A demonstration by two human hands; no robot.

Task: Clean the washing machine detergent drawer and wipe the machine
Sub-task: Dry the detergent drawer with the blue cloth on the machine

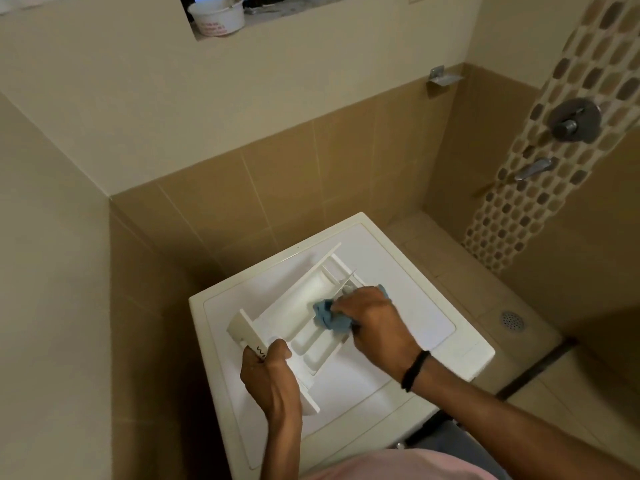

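Right now the white detergent drawer (294, 306) lies flat on top of the white washing machine (415, 278), which stands in the corner of a room with tan tiles. The drawer sits slantwise, with its front plate near the person and its far end pointing to the back wall. The left hand (268, 375) grips the drawer at the near end, with its fingers curled round the front plate. The right hand (374, 323) holds a blue cloth (327, 318), all bunched up, and presses it down inside the drawer, about the middle, by the thin walls that split it into boxes; it is hard to tell which box. Its fingers are curled round the cloth. A black band (414, 370) goes round the right wrist. A bit of pink shirt (398, 465) shows at the bottom. High up, a white tub (218, 15) with red letters sits in a gap in the wall. On the right wall a strip of small round tiles has a round metal shower knob (573, 121) and a metal spout (531, 169) under it. A little metal shelf (445, 77) hangs on the back wall, and a round drain (512, 320) is in the floor beside the machine
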